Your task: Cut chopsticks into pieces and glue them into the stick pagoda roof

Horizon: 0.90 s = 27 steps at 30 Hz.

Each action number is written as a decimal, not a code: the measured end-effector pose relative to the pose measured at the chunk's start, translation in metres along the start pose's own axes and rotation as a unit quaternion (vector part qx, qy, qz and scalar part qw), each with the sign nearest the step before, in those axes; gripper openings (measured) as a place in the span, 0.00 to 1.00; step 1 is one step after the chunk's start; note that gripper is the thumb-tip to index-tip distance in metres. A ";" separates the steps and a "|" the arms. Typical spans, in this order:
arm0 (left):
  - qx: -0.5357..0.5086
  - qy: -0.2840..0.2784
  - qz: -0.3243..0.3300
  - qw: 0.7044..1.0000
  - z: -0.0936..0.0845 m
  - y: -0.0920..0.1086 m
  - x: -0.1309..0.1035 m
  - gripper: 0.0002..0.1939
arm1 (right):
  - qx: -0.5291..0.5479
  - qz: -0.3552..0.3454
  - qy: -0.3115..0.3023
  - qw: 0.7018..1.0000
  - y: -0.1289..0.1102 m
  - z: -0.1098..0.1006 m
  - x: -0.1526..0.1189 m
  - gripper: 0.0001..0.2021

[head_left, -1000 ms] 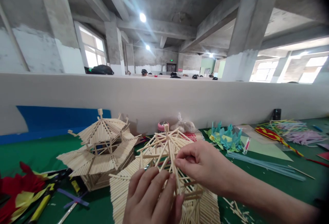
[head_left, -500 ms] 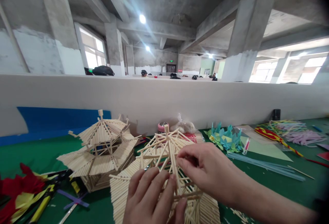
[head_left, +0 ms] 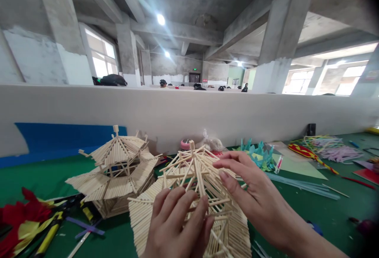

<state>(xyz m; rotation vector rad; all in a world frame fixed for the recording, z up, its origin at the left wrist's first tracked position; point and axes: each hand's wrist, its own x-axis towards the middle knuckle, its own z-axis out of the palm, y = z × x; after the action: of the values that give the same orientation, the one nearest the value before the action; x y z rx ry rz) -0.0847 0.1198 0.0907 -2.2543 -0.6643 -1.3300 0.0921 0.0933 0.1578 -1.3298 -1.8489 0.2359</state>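
A pavilion model of pale wooden sticks (head_left: 237,226) stands right in front of me, its upper roof an open frame of sticks rising to a peak. My left hand (head_left: 180,222) rests against the near side of that frame, fingers bent around its sticks; what lies under the fingertips is hidden. My right hand (head_left: 248,187) is at the right side of the roof frame, thumb and fingers apart, holding nothing that I can see. To the left stands a second stick pavilion (head_left: 118,175) with closed roof slopes.
Red and yellow paper (head_left: 23,214), yellow-handled tools (head_left: 50,234) and crossed purple strips (head_left: 85,227) lie at the left. Blue folded paper (head_left: 260,155), pale blue strips (head_left: 304,187) and a red-yellow ornament (head_left: 304,153) lie right. Behind runs a white partition (head_left: 166,112).
My right hand has moved slightly right and away from the central sticks, and its pinched fingers have spread. My left hand stays on the frame. The view has shifted a little.
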 end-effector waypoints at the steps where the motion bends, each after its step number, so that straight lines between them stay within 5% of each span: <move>1: 0.002 0.002 0.000 1.000 0.000 0.000 0.000 0.12 | -0.024 -0.005 0.008 1.000 0.000 0.003 0.000 0.09; 9: 0.039 0.087 -0.004 0.995 0.007 0.005 0.000 0.06 | -0.200 -0.029 -0.007 0.979 -0.014 0.023 0.009 0.15; 14: 0.048 0.090 0.036 0.994 0.010 0.003 -0.001 0.07 | -0.241 -0.009 0.005 0.970 -0.019 0.031 0.012 0.15; 27: 0.043 0.109 0.036 0.993 0.013 0.002 -0.001 0.04 | -0.130 0.061 0.008 0.990 -0.008 0.044 0.010 0.15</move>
<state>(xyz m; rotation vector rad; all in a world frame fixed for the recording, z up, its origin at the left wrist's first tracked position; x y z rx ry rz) -0.0748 0.1262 0.0841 -2.0102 -0.5468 -1.4556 0.0542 0.1117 0.1394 -1.6196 -1.8339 0.0484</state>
